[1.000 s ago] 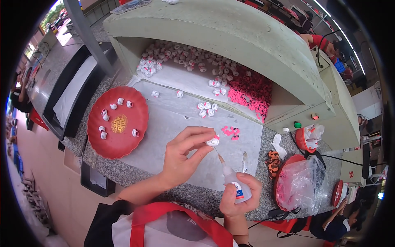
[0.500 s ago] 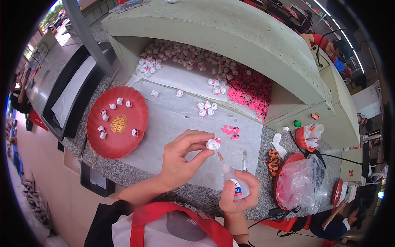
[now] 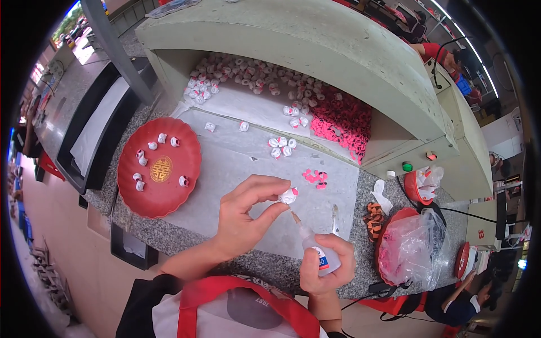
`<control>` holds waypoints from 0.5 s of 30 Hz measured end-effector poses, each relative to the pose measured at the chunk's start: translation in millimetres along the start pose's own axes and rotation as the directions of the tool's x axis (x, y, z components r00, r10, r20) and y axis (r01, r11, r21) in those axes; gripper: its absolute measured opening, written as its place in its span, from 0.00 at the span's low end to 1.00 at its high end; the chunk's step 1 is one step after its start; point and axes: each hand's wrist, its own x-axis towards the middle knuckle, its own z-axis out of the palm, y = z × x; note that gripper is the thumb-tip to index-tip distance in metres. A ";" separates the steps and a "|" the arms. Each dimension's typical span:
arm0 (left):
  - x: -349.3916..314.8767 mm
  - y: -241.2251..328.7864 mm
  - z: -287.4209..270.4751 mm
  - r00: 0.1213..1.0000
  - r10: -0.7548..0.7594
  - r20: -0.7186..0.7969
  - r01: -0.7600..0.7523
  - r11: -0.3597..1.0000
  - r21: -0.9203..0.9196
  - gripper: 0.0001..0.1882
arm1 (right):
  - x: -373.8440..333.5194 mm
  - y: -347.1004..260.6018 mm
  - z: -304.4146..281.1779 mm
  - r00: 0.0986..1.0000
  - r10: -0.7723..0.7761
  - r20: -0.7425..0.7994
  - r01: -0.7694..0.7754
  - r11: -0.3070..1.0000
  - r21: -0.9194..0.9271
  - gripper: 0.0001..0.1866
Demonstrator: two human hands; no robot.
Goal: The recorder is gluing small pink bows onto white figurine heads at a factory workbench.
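Between the thumb and fingers of my left hand (image 3: 243, 213) is a small white figurine piece (image 3: 288, 196) with a pink part on its side. My right hand (image 3: 328, 265) is wrapped around a translucent glue bottle (image 3: 320, 251). The bottle's narrow nozzle tip (image 3: 296, 218) points up toward the white piece, a little below it and apart. Beyond my hands, small pink pieces (image 3: 315, 178) lie loose on the white sheet (image 3: 225, 169), and a cluster of similar white pieces (image 3: 281, 147) sits farther back. A slim tool (image 3: 335, 218) rests right of the bottle.
At left, a red scalloped plate (image 3: 131, 194) holds several white pieces. Heaps of white pieces (image 3: 248, 72) and pink parts (image 3: 341, 124) fill a pale shelf box (image 3: 293, 39). Right of the sheet stand a plastic-covered red bowl (image 3: 389, 276) and a red cup (image 3: 414, 188).
The white piece in my left hand has shifted slightly left and turned, showing more pink. The bottle's nozzle has drawn down and left, away from the piece.
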 end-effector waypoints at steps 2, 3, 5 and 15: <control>-0.1 -0.5 0.3 1.000 0.000 -0.004 0.000 1.000 -0.011 0.15 | 0.2 -0.3 -1.8 1.000 0.005 0.003 -0.005 1.000 -0.005 0.13; -0.2 -0.2 0.7 1.000 0.001 -0.009 -0.001 1.000 -0.023 0.15 | 0.0 -0.7 -2.8 1.000 0.020 0.003 -0.020 1.000 -0.002 0.13; 0.3 3.8 1.5 0.999 -0.036 -0.015 0.035 0.998 -0.061 0.15 | -1.0 -0.5 -3.2 0.999 0.035 0.002 -0.035 0.999 0.000 0.13; 1.3 1.7 -1.7 0.936 -0.322 0.140 0.348 0.795 -0.497 0.18 | -1.2 1.1 -5.8 1.000 0.006 -0.018 -0.006 1.000 0.014 0.13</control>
